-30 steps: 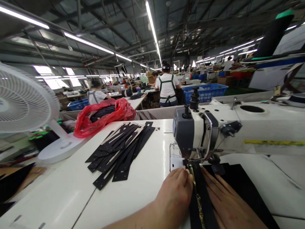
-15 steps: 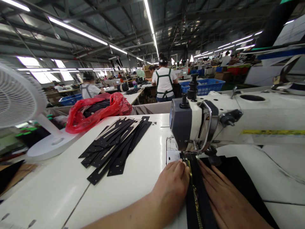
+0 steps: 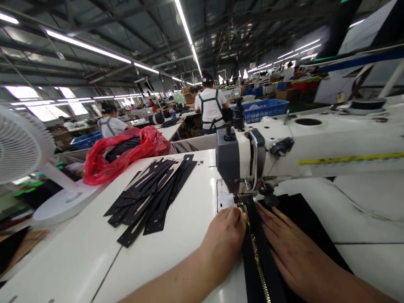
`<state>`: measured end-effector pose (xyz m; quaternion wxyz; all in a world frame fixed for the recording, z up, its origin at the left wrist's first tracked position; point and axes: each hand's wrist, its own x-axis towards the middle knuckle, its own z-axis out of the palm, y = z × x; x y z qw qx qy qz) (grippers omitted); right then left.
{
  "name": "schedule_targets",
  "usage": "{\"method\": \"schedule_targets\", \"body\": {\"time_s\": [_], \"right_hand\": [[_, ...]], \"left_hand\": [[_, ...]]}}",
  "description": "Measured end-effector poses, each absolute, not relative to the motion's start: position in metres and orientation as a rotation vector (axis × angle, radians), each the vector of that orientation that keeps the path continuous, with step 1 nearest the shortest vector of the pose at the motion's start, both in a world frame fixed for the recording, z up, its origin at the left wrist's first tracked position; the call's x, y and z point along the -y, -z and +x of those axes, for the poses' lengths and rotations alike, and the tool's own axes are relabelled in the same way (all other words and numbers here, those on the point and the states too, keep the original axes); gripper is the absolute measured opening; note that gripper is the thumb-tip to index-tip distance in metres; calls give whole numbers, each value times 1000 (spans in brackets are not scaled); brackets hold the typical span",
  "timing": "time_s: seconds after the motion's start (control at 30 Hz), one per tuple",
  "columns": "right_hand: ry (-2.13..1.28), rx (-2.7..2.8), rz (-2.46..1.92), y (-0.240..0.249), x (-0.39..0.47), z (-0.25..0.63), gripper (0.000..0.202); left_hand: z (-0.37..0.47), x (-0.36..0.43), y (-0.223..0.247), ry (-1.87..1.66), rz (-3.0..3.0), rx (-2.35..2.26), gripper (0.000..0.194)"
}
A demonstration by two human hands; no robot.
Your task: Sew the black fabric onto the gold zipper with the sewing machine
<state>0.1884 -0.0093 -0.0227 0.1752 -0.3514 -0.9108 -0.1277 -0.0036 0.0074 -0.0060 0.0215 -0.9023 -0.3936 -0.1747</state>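
Note:
A black zipper with gold metal teeth point(image 3: 258, 261) runs lengthwise from the bottom edge of the view up to the presser foot of a white and grey sewing machine point(image 3: 227, 158). My left hand point(image 3: 225, 237) has its fingers curled and pinched at the zipper's left edge, just in front of the foot. On the other side my right hand point(image 3: 288, 242) lies flat with fingers stretched out, pressing black fabric point(image 3: 311, 221) beside the zipper. The gold slider sits between the two hands. The needle point is hidden behind the foot and fingers.
Black cut strips point(image 3: 154, 189) lie in a loose pile on the white table point(image 3: 186, 252), left of the machine. Beyond them sits a red plastic bag point(image 3: 126, 151) with dark pieces. A white fan point(image 3: 22, 143) stands at left. Co-workers and a blue basket point(image 3: 263, 110) are farther back.
The view has turned slightly right, so the machine and both hands appear a little farther left and higher. Both hands keep nearly the same place on the zipper and fabric.

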Motion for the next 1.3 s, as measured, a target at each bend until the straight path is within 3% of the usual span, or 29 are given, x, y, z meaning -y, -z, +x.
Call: {"method": "schedule_targets", "body": {"time_s": [0.6, 0.83, 1.3], "right_hand": [[320, 2581, -959, 23, -9, 194, 53], [335, 2540, -908, 28, 11, 197, 63], [154, 2513, -965, 24, -12, 195, 50]], "left_hand": [[-9, -15, 11, 727, -2774, 1266, 20], [-9, 6, 15, 866, -2747, 1073, 16], [-11, -16, 7, 660, -2843, 1212, 16]]}}
